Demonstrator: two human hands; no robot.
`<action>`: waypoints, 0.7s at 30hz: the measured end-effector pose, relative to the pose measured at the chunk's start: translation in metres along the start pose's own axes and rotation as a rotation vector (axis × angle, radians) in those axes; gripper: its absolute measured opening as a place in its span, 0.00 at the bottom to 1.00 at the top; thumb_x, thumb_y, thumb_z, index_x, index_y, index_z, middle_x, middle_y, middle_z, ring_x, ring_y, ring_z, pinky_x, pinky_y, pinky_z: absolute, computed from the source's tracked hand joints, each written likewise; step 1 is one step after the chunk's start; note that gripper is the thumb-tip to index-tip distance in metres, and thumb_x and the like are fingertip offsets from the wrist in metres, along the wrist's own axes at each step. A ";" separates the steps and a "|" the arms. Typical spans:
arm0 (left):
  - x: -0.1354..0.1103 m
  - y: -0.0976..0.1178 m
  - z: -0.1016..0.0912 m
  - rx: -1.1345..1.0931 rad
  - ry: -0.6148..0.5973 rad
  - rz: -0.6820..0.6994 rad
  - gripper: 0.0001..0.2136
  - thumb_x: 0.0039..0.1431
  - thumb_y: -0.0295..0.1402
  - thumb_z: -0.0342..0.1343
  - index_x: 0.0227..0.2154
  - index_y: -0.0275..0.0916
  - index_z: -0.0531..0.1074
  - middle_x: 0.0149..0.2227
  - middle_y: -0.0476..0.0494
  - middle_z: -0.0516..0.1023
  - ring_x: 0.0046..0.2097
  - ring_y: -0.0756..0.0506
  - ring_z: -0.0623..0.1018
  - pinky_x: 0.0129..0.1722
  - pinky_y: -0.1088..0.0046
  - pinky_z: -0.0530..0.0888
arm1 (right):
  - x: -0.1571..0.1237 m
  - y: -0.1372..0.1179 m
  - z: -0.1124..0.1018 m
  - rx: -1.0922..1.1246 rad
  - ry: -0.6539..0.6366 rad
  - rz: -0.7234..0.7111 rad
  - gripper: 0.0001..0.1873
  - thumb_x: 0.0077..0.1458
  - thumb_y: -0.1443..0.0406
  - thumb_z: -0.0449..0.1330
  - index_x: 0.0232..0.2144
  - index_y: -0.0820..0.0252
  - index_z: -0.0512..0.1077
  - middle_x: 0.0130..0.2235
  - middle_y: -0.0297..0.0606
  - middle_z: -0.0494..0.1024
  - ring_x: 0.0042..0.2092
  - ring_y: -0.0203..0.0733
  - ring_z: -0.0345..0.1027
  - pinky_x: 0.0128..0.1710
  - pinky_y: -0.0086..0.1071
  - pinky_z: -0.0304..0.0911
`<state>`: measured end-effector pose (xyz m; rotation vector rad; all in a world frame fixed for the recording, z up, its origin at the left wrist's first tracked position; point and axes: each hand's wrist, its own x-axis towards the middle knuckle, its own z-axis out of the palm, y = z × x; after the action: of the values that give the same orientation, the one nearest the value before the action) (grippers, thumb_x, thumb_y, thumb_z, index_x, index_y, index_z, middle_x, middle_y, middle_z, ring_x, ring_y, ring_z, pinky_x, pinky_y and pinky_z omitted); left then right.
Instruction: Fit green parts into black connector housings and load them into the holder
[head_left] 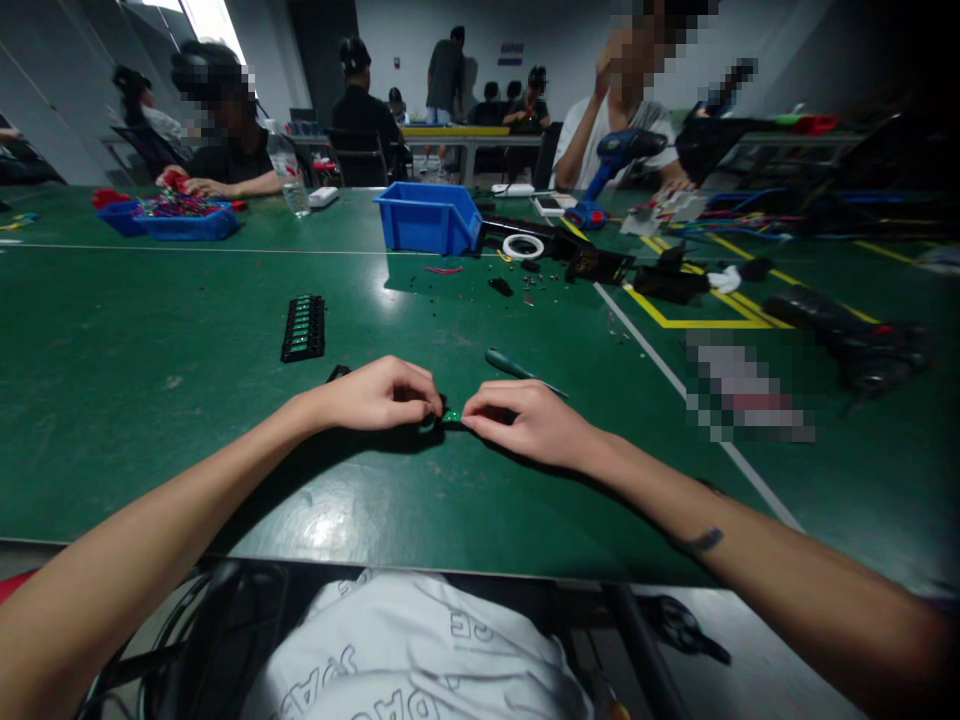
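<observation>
Between my two hands, low over the green table, is a small green circuit board (452, 416). My left hand (397, 393) pinches its left end, where a dark edge shows beside the fingertips. The fingers of my right hand (525, 420) are closed on the right end. Just behind my right hand lies a screwdriver (514, 363) with a dark green handle. A black part (338, 373) is partly hidden behind my left wrist. Farther left, a black strip holder with a row of green boards (304, 328) rests flat on the table.
A blue bin (427, 218) stands mid-table, near a white ring (523, 247), scattered screws and black parts. A blue cordless drill (611, 175) is behind them. A black power tool (847, 340) lies right. Blue trays with wires (184, 220) and a water bottle (289, 170) are far left. Other people sit across the table.
</observation>
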<state>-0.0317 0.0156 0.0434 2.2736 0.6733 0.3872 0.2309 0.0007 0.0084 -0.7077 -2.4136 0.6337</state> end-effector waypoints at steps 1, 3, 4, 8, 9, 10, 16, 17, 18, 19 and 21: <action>0.000 0.000 0.000 -0.001 0.000 -0.001 0.10 0.62 0.25 0.54 0.39 0.33 0.82 0.37 0.43 0.81 0.38 0.49 0.78 0.39 0.77 0.70 | 0.000 0.000 0.000 0.000 -0.001 0.000 0.05 0.64 0.67 0.61 0.37 0.60 0.78 0.34 0.37 0.79 0.33 0.36 0.71 0.36 0.29 0.64; 0.000 0.000 0.000 -0.006 -0.001 -0.006 0.10 0.62 0.25 0.55 0.39 0.34 0.82 0.37 0.43 0.81 0.38 0.49 0.78 0.39 0.77 0.71 | 0.000 0.000 0.000 -0.001 -0.001 0.002 0.05 0.64 0.67 0.61 0.37 0.60 0.78 0.34 0.37 0.79 0.33 0.37 0.71 0.36 0.30 0.63; 0.000 0.000 0.000 -0.009 -0.001 -0.008 0.10 0.62 0.25 0.55 0.39 0.34 0.82 0.36 0.43 0.81 0.38 0.49 0.79 0.39 0.77 0.71 | 0.000 0.000 0.000 -0.003 -0.001 0.003 0.05 0.64 0.67 0.61 0.37 0.60 0.78 0.34 0.37 0.79 0.33 0.37 0.71 0.36 0.30 0.63; 0.000 0.001 0.001 -0.023 0.009 -0.018 0.10 0.61 0.25 0.55 0.38 0.34 0.82 0.36 0.43 0.81 0.38 0.49 0.78 0.38 0.77 0.70 | 0.001 0.000 0.000 -0.014 -0.006 0.006 0.06 0.64 0.67 0.60 0.37 0.60 0.78 0.34 0.37 0.79 0.33 0.37 0.71 0.36 0.30 0.63; 0.000 0.001 0.001 -0.025 0.010 -0.018 0.10 0.61 0.25 0.55 0.38 0.34 0.82 0.36 0.43 0.81 0.38 0.48 0.78 0.38 0.76 0.70 | 0.001 0.000 -0.001 -0.014 -0.008 0.006 0.06 0.64 0.67 0.60 0.37 0.60 0.78 0.34 0.37 0.79 0.33 0.37 0.71 0.36 0.30 0.64; 0.000 0.000 0.001 -0.026 0.011 -0.018 0.10 0.61 0.26 0.55 0.38 0.34 0.82 0.36 0.43 0.81 0.38 0.49 0.78 0.38 0.76 0.70 | 0.001 -0.001 -0.001 -0.015 -0.009 0.006 0.06 0.64 0.67 0.60 0.37 0.60 0.78 0.34 0.38 0.79 0.34 0.37 0.71 0.36 0.30 0.64; 0.000 -0.001 0.001 -0.013 0.001 -0.011 0.10 0.61 0.25 0.55 0.39 0.34 0.82 0.37 0.43 0.81 0.38 0.49 0.79 0.39 0.77 0.70 | 0.001 -0.002 -0.001 -0.010 -0.013 0.011 0.06 0.64 0.67 0.60 0.37 0.60 0.78 0.34 0.37 0.79 0.33 0.37 0.71 0.36 0.30 0.63; 0.000 -0.001 0.001 -0.009 0.000 -0.010 0.10 0.62 0.25 0.55 0.39 0.33 0.82 0.37 0.43 0.81 0.38 0.49 0.79 0.39 0.77 0.70 | 0.001 -0.002 -0.001 -0.009 -0.014 0.011 0.06 0.64 0.68 0.60 0.37 0.60 0.78 0.33 0.37 0.78 0.33 0.36 0.70 0.36 0.30 0.63; 0.000 -0.001 0.001 -0.007 -0.001 -0.010 0.10 0.62 0.25 0.55 0.39 0.33 0.82 0.37 0.42 0.81 0.38 0.49 0.79 0.39 0.77 0.70 | 0.001 -0.002 -0.001 -0.009 -0.016 0.011 0.06 0.64 0.68 0.60 0.37 0.60 0.78 0.33 0.37 0.78 0.33 0.36 0.70 0.36 0.30 0.63; 0.000 -0.001 0.001 -0.007 -0.001 -0.010 0.10 0.62 0.25 0.55 0.39 0.33 0.82 0.37 0.42 0.81 0.38 0.49 0.79 0.39 0.77 0.70 | 0.001 -0.002 -0.001 -0.009 -0.018 0.011 0.06 0.64 0.68 0.60 0.37 0.60 0.78 0.33 0.37 0.78 0.33 0.36 0.70 0.36 0.30 0.63; 0.001 0.000 0.001 -0.010 0.001 -0.012 0.10 0.61 0.25 0.55 0.39 0.34 0.82 0.36 0.42 0.81 0.38 0.48 0.79 0.40 0.76 0.71 | 0.001 -0.001 -0.001 -0.011 -0.018 0.008 0.06 0.64 0.67 0.60 0.37 0.60 0.78 0.33 0.37 0.78 0.33 0.37 0.71 0.36 0.30 0.63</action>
<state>-0.0308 0.0153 0.0421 2.2592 0.6842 0.3853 0.2303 0.0003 0.0101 -0.7196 -2.4336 0.6335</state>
